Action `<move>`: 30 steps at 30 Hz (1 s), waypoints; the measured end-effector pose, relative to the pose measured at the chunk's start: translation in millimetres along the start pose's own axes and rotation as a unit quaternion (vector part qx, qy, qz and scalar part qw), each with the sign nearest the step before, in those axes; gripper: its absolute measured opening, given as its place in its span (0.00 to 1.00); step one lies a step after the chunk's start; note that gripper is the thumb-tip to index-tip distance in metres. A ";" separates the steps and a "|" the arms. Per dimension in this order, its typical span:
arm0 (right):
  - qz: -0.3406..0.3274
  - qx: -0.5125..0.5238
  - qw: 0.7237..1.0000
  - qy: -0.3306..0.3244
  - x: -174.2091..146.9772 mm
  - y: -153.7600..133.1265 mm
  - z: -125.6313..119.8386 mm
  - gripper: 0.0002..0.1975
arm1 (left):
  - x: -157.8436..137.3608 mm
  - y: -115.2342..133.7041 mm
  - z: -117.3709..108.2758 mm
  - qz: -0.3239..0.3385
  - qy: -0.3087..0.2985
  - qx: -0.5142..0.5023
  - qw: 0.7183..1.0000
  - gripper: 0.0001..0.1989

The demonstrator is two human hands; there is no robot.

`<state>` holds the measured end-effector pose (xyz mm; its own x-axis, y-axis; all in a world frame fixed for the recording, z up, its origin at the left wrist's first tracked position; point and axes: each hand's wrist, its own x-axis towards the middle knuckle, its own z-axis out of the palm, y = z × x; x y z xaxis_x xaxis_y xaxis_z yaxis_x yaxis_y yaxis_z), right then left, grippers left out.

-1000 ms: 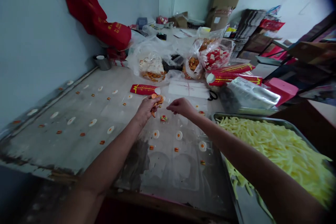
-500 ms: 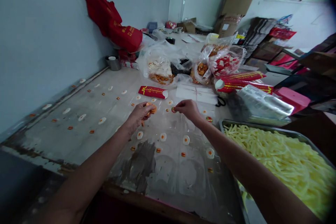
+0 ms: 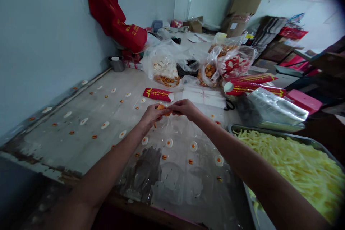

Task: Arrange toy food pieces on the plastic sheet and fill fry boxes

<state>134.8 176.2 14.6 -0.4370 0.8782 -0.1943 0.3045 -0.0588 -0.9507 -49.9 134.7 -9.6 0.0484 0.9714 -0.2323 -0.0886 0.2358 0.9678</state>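
Note:
My left hand [image 3: 153,114] is closed around a small stack of orange discs [image 3: 161,107] above the middle of the table [image 3: 88,154]. My right hand [image 3: 185,109] meets it from the right, its thumb and fingers pinched together at the discs. What lies between those right fingertips is hidden. Below the hands, small fried-egg pieces [image 3: 169,143] and little hot-dog-like pieces [image 3: 164,157] lie spread out in rows on clear plastic sheeting. A red and yellow carton [image 3: 158,94] lies flat just beyond my hands.
To the right stands a metal tray [image 3: 244,187] of pale yellow fry-like strips [image 3: 293,172]. Clear bags [image 3: 165,66] of small pieces, white sheets [image 3: 202,96], black scissors [image 3: 229,105] and silvery plastic trays [image 3: 279,106] sit farther back. A metal cup [image 3: 117,64] is near the left wall.
My right hand, apart from the left and pinching a small piece low over the table, has moved left to the discs. My left hand has shifted slightly right. The view has tilted a little.

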 end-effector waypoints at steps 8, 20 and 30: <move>-0.127 -0.313 0.938 0.078 40.0 -5.0 23.3 0.06 | -6.4 29.7 -73.5 -0.023 0.093 -0.030 0.995 0.11; -0.005 -0.054 0.998 -0.021 46.1 -21.6 65.0 0.11 | -6.8 16.0 -85.7 0.013 0.064 -0.082 0.995 0.22; -0.105 -0.050 0.993 -0.038 109.0 -51.2 100.0 0.07 | -4.7 51.0 -133.7 0.024 0.173 -0.068 0.982 0.22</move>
<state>-13.0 227.4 18.0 -0.5616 0.8272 -0.0166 0.2807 0.1716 -0.9443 -187.7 145.7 27.9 -0.2988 0.9266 -0.2283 -0.2153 0.1675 0.9621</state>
